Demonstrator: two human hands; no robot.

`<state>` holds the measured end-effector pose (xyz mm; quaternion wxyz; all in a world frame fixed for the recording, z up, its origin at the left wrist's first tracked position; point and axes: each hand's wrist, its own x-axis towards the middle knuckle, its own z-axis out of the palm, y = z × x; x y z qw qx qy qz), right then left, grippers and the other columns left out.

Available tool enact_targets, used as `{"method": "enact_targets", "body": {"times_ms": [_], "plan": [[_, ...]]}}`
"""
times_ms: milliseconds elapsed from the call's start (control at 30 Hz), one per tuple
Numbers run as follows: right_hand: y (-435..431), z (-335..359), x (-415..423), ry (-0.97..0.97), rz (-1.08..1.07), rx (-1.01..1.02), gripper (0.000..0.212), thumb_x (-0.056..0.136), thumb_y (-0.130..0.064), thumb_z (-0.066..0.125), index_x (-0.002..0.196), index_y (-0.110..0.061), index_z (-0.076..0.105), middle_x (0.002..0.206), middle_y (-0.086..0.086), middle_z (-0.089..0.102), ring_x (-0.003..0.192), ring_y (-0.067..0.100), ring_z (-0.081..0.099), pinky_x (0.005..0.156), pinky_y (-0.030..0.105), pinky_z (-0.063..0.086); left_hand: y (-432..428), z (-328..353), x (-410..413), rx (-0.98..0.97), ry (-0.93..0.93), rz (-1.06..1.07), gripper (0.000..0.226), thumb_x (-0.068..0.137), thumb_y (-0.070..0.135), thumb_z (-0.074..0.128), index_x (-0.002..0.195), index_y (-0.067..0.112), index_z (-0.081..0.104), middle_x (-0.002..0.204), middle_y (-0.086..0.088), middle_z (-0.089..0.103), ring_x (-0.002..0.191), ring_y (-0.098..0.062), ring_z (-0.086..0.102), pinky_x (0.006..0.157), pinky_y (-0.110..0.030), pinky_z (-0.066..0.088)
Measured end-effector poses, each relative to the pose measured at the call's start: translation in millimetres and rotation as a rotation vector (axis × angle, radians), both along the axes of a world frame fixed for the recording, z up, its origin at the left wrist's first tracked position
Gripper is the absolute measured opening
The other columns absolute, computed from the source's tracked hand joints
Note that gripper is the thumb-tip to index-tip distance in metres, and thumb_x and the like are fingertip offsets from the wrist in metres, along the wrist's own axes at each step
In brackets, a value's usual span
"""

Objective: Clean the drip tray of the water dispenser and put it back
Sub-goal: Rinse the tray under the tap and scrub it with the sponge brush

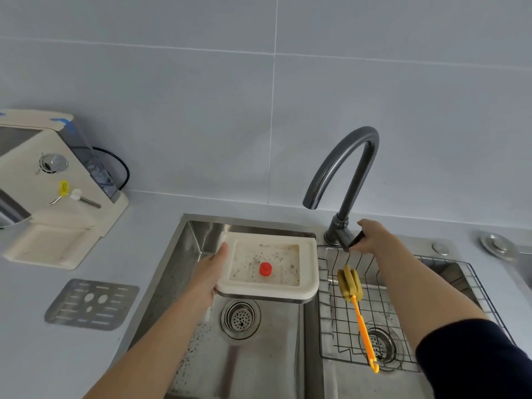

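Pale grey countertop [144, 226] holds a stainless steel double sink [175, 269]. Over its left basin the left hand [211, 272] grips a stained white rectangular plastic drip tray [309, 272] with a red float [265, 268]. The right hand [371, 237] curls round the dark faucet lever [355, 240]. A yellow sponge brush [358, 309] lies on the wire rack [339, 326]. A slotted metal grate [92, 303] lies before the cream water dispenser [43, 180].

Both arms reach forward, well apart. The left forearm is bare. The left hand [211, 273] grips the left edge of the drip tray [309, 272], thumb on top of the rim, fingers hidden beneath. The right arm, with a dark sleeve [475, 358] near the elbow, stretches further, and the right hand [372, 236] curls round the faucet lever [355, 241].
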<state>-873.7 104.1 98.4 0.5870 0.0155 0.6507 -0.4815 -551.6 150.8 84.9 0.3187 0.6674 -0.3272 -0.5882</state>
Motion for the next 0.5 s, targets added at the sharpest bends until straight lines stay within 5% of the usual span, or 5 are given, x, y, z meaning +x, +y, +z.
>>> {"method": "enact_targets", "body": {"times_ms": [100, 267, 333, 500], "plan": [[-5, -7, -2, 0.093, -0.037, 0.058, 0.035, 0.094, -0.012, 0.033, 0.128, -0.001, 0.032, 0.121, 0.015, 0.051, 0.110, 0.027, 0.058, 0.093, 0.042, 0.050, -4, 0, -1, 0.004, 0.001, 0.004, 0.044, 0.089, 0.049, 0.044, 0.111, 0.013, 0.055, 0.103, -0.012, 0.066, 0.094, -0.031, 0.065, 0.087, -0.054, 0.052], [-3, -9, 6, 0.237, 0.024, -0.006, 0.035, 0.094, -0.006, 0.026, 0.127, 0.000, 0.035, 0.104, 0.016, 0.043, 0.120, 0.034, 0.049, 0.097, 0.046, 0.044, -11, -5, -2, -0.005, 0.017, 0.012, 0.042, 0.088, 0.049, 0.046, 0.109, 0.014, 0.056, 0.101, -0.011, 0.066, 0.094, -0.031, 0.065, 0.088, -0.054, 0.051], [-2, -14, 1, 0.225, -0.017, 0.007, 0.026, 0.093, -0.002, 0.028, 0.117, -0.002, 0.036, 0.100, 0.018, 0.045, 0.117, 0.036, 0.051, 0.098, 0.050, 0.044, -13, -7, -3, -0.004, 0.026, 0.013, 0.042, 0.088, 0.049, 0.046, 0.109, 0.014, 0.056, 0.100, -0.011, 0.067, 0.093, -0.031, 0.065, 0.088, -0.052, 0.052], [7, -12, 3, 0.190, -0.029, -0.049, 0.035, 0.094, -0.001, 0.027, 0.129, 0.000, 0.028, 0.103, 0.022, 0.046, 0.104, 0.036, 0.055, 0.094, 0.051, 0.046, -14, -12, -4, 0.007, 0.026, 0.011, 0.036, 0.087, 0.048, 0.048, 0.101, 0.016, 0.056, 0.094, -0.008, 0.066, 0.087, -0.028, 0.065, 0.084, -0.047, 0.054]]}}
